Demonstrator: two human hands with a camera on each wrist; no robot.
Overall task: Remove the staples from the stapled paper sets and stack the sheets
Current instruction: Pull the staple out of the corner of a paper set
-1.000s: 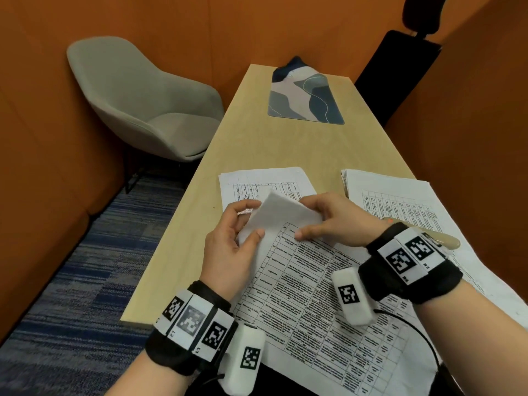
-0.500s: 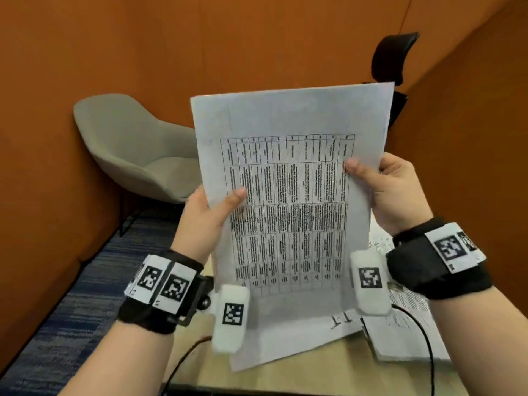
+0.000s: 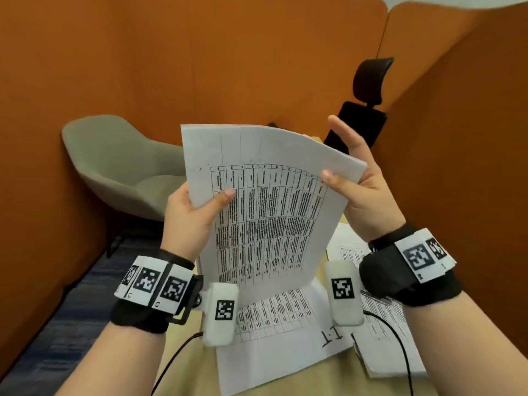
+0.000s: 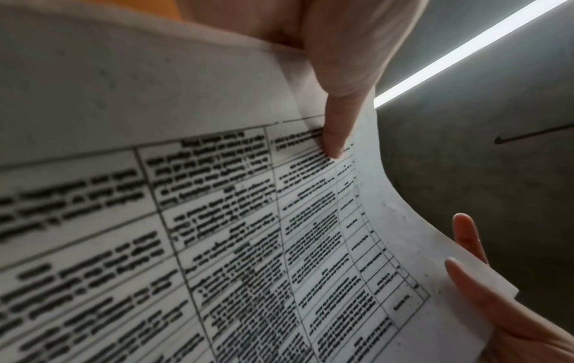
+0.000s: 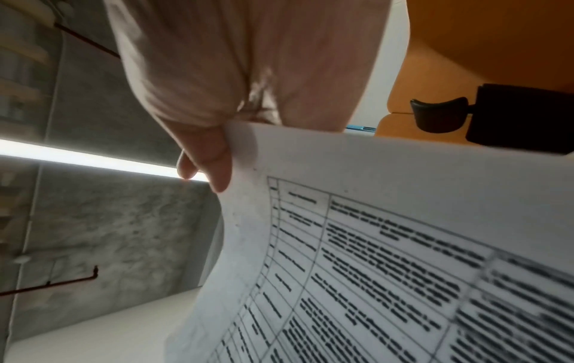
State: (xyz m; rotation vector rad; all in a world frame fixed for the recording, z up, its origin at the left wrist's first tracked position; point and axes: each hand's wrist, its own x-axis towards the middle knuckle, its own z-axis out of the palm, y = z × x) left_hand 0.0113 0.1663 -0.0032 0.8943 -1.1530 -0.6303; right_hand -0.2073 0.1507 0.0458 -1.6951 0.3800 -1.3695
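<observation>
Both hands hold a paper set (image 3: 265, 212) up in the air above the table (image 3: 188, 364), printed table side facing the person. Left hand (image 3: 187, 221) pinches the left edge, thumb (image 3: 224, 195) pressed on the front of the top sheet and the other fingers hidden behind the paper. Right hand (image 3: 363, 192) pinches the right edge near the upper corner, thumb flat on the front; at least one finger sticks up straight past the paper edge, the rest are behind the sheet and cannot be made out. The top sheet bows forward between the two grips, upper right corner curling toward the right hand. Left wrist view shows the left thumb (image 4: 335, 132) on the print and the right hand's fingertips (image 4: 466, 235) at the far edge. Right wrist view shows the right thumb (image 5: 214, 167) on the sheet margin. No staple can be made out.

Below the grips, a loose sheet (image 3: 285, 347) lies on the table with a handwritten mark at its right end. Below the right wrist, a paper stack (image 3: 383, 338) lies beside it. Grey chair (image 3: 120, 167) behind the left hand, black chair (image 3: 365, 110) beyond the right.
</observation>
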